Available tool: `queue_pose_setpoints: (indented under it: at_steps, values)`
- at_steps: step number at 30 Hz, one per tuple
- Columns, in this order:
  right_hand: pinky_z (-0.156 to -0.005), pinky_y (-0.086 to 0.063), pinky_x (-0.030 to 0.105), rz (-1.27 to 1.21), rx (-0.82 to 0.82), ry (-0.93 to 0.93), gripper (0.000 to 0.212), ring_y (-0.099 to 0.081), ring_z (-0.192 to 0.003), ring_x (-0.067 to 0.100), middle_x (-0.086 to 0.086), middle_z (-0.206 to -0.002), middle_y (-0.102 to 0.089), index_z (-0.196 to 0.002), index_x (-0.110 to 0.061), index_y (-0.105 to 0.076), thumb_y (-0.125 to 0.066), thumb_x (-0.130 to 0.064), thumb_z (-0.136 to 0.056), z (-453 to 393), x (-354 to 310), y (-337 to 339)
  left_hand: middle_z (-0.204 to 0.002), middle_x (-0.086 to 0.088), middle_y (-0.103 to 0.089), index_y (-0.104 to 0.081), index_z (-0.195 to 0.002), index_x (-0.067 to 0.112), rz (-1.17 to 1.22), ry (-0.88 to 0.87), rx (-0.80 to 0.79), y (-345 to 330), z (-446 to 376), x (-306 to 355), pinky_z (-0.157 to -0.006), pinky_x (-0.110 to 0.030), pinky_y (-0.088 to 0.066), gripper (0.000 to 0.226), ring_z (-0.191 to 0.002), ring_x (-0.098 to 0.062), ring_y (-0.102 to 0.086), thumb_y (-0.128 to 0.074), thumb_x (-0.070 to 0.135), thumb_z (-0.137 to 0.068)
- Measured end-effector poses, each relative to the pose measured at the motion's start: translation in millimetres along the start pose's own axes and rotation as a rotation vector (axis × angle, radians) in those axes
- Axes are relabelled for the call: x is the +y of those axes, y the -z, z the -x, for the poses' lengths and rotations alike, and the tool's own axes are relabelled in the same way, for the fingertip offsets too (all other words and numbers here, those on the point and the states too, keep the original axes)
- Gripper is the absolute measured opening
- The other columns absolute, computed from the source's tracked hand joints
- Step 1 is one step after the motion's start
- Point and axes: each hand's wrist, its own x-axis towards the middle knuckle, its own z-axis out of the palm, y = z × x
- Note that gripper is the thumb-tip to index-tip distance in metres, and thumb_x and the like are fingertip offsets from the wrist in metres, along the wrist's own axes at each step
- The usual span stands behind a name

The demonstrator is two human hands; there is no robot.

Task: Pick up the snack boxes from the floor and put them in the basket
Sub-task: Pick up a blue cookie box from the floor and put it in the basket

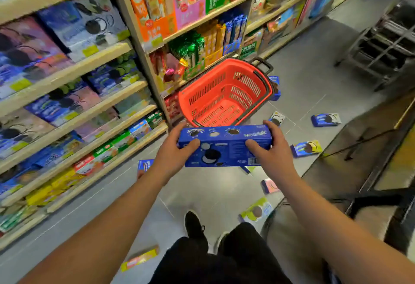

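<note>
Both your hands, left hand (174, 149) and right hand (272, 149), grip the blue box (224, 146) just before the red basket (224, 95). Let go early and it probably misses.

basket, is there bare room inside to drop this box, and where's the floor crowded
The basket shows only bare orange mesh, so the blue box, held by the left hand and right hand, fits. Floor right of it is crowded with scattered boxes.

The basket (224, 95) hides most of a blue box (275, 88) behind its far rim. The left hand (173, 153) covers part of another box (144, 164). Shelf packets (56, 43) at the left edge are blurred, print unreadable.
</note>
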Motion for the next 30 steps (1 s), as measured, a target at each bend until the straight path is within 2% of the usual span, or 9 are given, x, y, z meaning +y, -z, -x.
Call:
queue_pose_setpoints:
  at_steps: [3, 6, 10, 12, 17, 20, 24, 27, 30]
  values:
    - [-0.068, -0.053, 0.017, 0.011, 0.052, -0.039, 0.057, -0.059, -0.093, -0.003, -0.011, -0.112, -0.060, -0.134, -0.030, -0.045, -0.072, -0.027, -0.084, -43.6, -5.8, 0.1, -0.125, 0.011, -0.058, -0.043, -0.135, 0.035, -0.086, -0.066, -0.017, -6.7, -53.4, 26.0, -0.085, -0.034, -0.056, 0.055, -0.107, -0.011, -0.062, -0.067, 0.039, -0.086]
    - [-0.084, -0.054, 0.030, 0.003, 0.085, -0.052, 0.060, -0.059, -0.093, -0.003, -0.011, -0.114, -0.059, -0.137, -0.026, -0.046, -0.073, -0.027, -0.083, -91.2, -5.0, 0.1, -0.117, 0.012, -0.059, -0.045, -0.134, 0.030, -0.139, -0.108, -0.035, -14.8, -110.1, 46.4, -0.073, -0.013, -0.051, 0.054, -0.100, -0.008, -0.061, -0.068, 0.033, -0.086]
    - [-0.090, -0.055, 0.038, -0.099, 0.101, -0.103, 0.062, -0.062, -0.102, 0.006, -0.015, -0.114, -0.061, -0.137, -0.025, -0.047, -0.075, -0.024, -0.082, -173.7, 1.5, 1.7, -0.128, 0.006, -0.058, -0.042, -0.133, 0.039, -0.213, -0.132, -0.076, -28.1, -191.2, 73.7, -0.095, -0.042, -0.051, 0.063, -0.113, -0.016, -0.059, -0.069, 0.048, -0.078]
    - [-0.091, -0.055, 0.038, -0.128, 0.091, -0.111, 0.063, -0.062, -0.106, 0.008, -0.009, -0.120, -0.062, -0.138, -0.024, -0.047, -0.075, -0.023, -0.081, -219.0, 7.1, 0.8, -0.128, 0.009, -0.056, -0.041, -0.137, 0.034, -0.244, -0.131, -0.066, -38.9, -233.7, 85.9, -0.098, -0.039, -0.048, 0.061, -0.113, -0.014, -0.058, -0.069, 0.038, -0.083]
    - [-0.075, -0.047, 0.006, -0.187, 0.097, -0.178, 0.065, -0.058, -0.089, -0.016, -0.016, -0.111, -0.061, -0.137, -0.016, -0.049, -0.077, -0.010, -0.078, -326.4, 23.9, -3.9, -0.128, 0.009, -0.050, -0.030, -0.147, 0.021, -0.387, -0.081, -0.133, -65.8, -338.0, 101.5, -0.102, -0.031, -0.041, 0.074, -0.117, -0.011, -0.052, -0.067, 0.035, -0.085]
    - [-0.088, -0.050, 0.016, -0.188, 0.112, -0.227, 0.064, -0.059, -0.099, -0.005, -0.006, -0.120, -0.062, -0.132, -0.018, -0.052, -0.080, -0.012, -0.075, -372.8, 39.1, -16.8, -0.122, 0.010, -0.052, -0.031, -0.147, 0.016, -0.403, -0.043, -0.105, -77.2, -392.3, 93.5, -0.096, -0.026, -0.041, 0.084, -0.112, -0.008, -0.054, -0.060, 0.045, -0.073]
    - [-0.101, -0.049, 0.040, -0.177, 0.123, -0.310, 0.067, -0.062, -0.111, 0.011, -0.007, -0.122, -0.064, -0.130, -0.027, -0.052, -0.080, -0.026, -0.069, -427.4, 75.8, -52.1, -0.102, 0.011, -0.058, -0.049, -0.131, 0.022, -0.445, -0.019, -0.075, -89.3, -466.6, 61.2, -0.078, -0.012, -0.041, 0.064, -0.095, 0.003, -0.059, -0.074, 0.034, -0.073]
    - [-0.101, -0.049, 0.038, -0.183, 0.152, -0.386, 0.067, -0.064, -0.106, 0.008, -0.009, -0.117, -0.066, -0.134, -0.027, -0.050, -0.080, -0.015, -0.074, -463.2, 118.6, -84.6, -0.112, 0.012, -0.050, -0.032, -0.146, 0.012, -0.450, -0.011, -0.095, -103.3, -521.2, 21.1, -0.077, -0.006, -0.032, 0.082, -0.102, 0.000, -0.048, -0.078, 0.019, -0.078]
    - [-0.099, -0.050, 0.032, -0.191, 0.166, -0.468, 0.071, -0.063, -0.096, 0.002, -0.007, -0.113, -0.066, -0.140, -0.019, -0.045, -0.075, -0.003, -0.078, -496.9, 177.6, -122.7, -0.115, 0.010, -0.052, -0.036, -0.143, 0.012, -0.478, -0.005, -0.124, -118.8, -580.5, -31.6, -0.076, 0.004, -0.033, 0.082, -0.100, 0.001, -0.051, -0.080, 0.018, -0.074]
